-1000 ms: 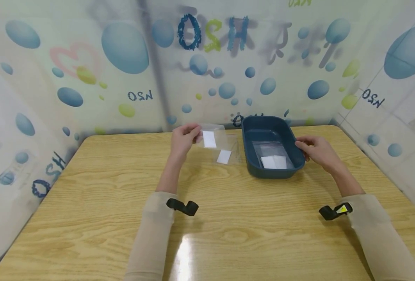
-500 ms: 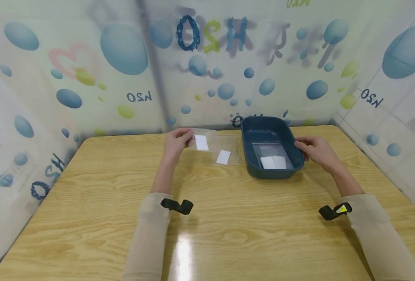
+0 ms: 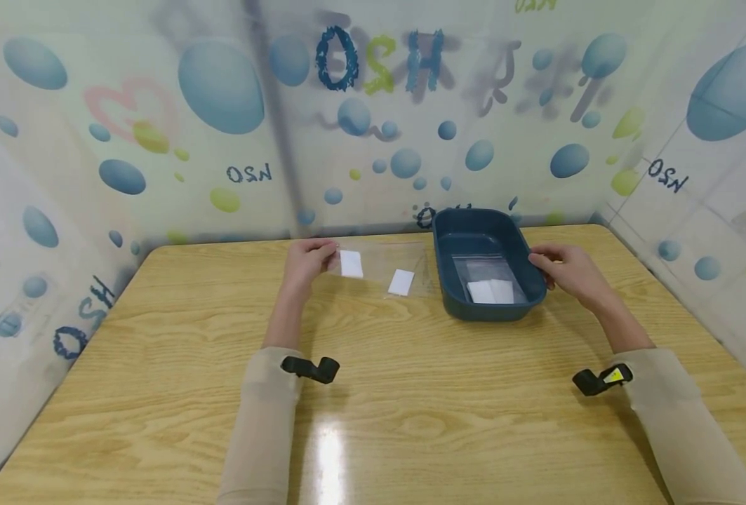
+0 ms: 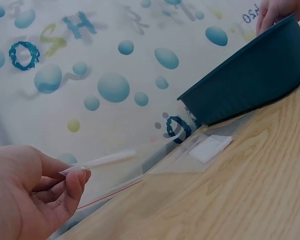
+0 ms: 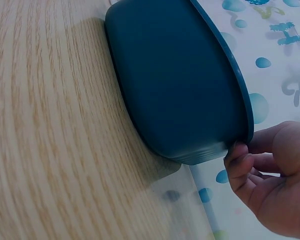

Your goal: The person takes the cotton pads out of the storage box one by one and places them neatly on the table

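Note:
My left hand [image 3: 305, 265] pinches a clear zip bag [image 4: 112, 175] by its edge; a white card [image 3: 351, 264] shows in it and a red line runs along one edge in the left wrist view. Another clear bag [image 4: 190, 162] with a white card [image 3: 401, 282] lies flat on the table, left of a dark blue plastic bin [image 3: 486, 313]. Inside the bin lie clear bags with white cards [image 3: 491, 292]. With thumb and fingers, my right hand [image 3: 568, 272] grips the bin's right rim, seen also in the right wrist view.
The wooden table [image 3: 410, 400] runs back to a printed curtain [image 3: 360, 140] with blue and green spots. The bin stands near the table's back edge, slightly right of the middle.
My left hand has moved left and slightly down with the pinched bag, drawing it away from the bag lying on the table. My right hand and the bin have stayed in place.

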Motion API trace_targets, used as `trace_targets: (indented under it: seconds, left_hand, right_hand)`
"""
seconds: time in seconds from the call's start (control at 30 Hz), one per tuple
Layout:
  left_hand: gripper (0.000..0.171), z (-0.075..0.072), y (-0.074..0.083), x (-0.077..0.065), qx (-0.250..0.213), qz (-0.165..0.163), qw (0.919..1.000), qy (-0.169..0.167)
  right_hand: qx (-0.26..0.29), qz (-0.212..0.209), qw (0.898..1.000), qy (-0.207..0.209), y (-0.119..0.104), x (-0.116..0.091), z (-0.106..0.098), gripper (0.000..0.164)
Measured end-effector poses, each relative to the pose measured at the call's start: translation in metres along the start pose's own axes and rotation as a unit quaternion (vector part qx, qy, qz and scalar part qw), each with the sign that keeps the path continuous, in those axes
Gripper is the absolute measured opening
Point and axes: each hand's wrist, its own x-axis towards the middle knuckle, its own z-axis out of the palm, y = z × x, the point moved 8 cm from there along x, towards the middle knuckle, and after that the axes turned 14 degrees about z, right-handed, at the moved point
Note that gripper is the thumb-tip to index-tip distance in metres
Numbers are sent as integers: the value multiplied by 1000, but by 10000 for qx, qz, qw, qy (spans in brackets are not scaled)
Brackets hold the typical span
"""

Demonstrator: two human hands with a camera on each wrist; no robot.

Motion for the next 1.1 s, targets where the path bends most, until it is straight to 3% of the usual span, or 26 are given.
trace_targets:
  seconds: [0.27, 0.57, 0.77, 1.1]
  left_hand:
    - [28, -8, -5, -1, 145, -204, 9996, 92]
    - [30, -17, -13, -3, 856, -530, 9949, 20]
    - [27, -18, -13, -4, 1063, -393, 9935, -57]
    - [22, -16, -11, -6, 1946, -127, 9807, -112]
  right_hand:
    - [-10, 27, 10000, -33, 1, 1, 1, 48]
    - [63, 14, 9999, -114, 2, 4, 2, 47]
    - [60, -7, 9999, -110, 2, 4, 2, 47]
    - [62, 21, 9999, -116, 2, 4, 2, 47]
